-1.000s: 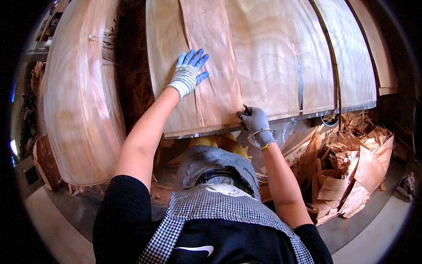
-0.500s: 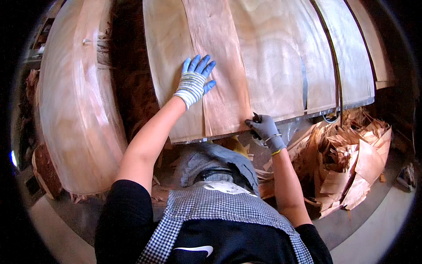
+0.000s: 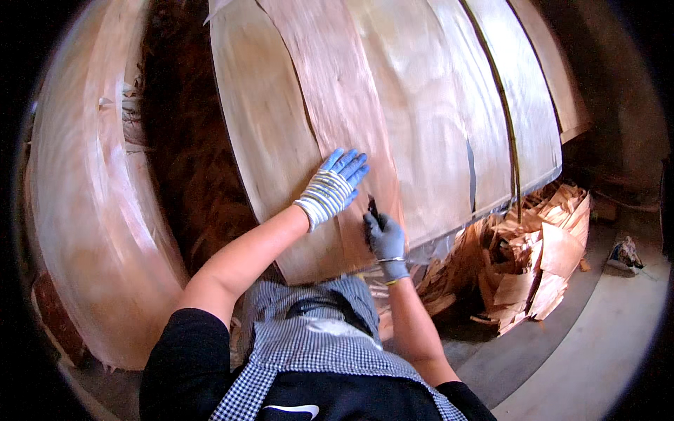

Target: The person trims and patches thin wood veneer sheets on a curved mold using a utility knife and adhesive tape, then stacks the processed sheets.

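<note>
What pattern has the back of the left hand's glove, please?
The glove has light and dark stripes on its back; the head view shows it best.

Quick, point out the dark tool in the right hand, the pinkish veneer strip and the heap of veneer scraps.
Dark tool point(image 3: 373, 205): head view, on its exposed upper part.
Pinkish veneer strip point(image 3: 349, 112): head view, on its broad face.
Heap of veneer scraps point(image 3: 523, 257): head view, on its middle.

Smooth wood sheet point(image 3: 330, 84), cloth apron point(image 3: 316, 354), rough wood scraps point(image 3: 554, 252)
</note>
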The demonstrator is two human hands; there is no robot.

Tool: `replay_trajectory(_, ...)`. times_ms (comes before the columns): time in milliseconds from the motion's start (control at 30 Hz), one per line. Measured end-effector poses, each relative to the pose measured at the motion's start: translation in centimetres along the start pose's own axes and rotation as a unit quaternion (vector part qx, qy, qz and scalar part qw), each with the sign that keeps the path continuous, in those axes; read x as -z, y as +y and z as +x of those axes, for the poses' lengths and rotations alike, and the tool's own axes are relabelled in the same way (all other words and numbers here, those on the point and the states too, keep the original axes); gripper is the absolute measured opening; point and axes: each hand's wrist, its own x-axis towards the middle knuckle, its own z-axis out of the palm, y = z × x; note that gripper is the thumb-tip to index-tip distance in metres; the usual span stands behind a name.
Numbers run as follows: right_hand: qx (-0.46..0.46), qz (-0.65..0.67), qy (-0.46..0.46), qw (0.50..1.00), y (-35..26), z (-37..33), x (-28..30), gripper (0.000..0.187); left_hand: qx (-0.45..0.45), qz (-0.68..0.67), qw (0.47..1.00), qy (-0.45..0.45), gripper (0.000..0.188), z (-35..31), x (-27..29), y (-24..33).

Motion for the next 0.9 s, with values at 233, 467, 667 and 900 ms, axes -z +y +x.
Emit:
replay_trajectory(233, 0.038, -0.101, 0.005, 0.994, 0.7, 0.4, -0.1, 0.023, 0.347, -0.392, 0.85, 0.058, 0.034, 12.1, 7.8, -19.4)
replay_trajectory(467, 0.171, -0.283, -0.058, 0.942, -17.8, 14.8, -7.5, 0.03, 0.135, 0.005, 0.973, 0.186, 0.041, 10.5, 1.9, -27.3)
replay_trajectory(667, 0.112, -0.333, 0.031, 0.936, -26.2, 21.2, -11.9, 0.027, 0.156, 0.019, 0.977, 0.148, 0.042, 11.3, 3.1, -25.4)
replay_trajectory(900, 0.162, -0.446, -0.059, 0.878, -13.0, 7.7, -9.6, 0.012, 0.198, 0.121, 0.973, 0.019, 0.08, 10.2, 4.8, -23.4)
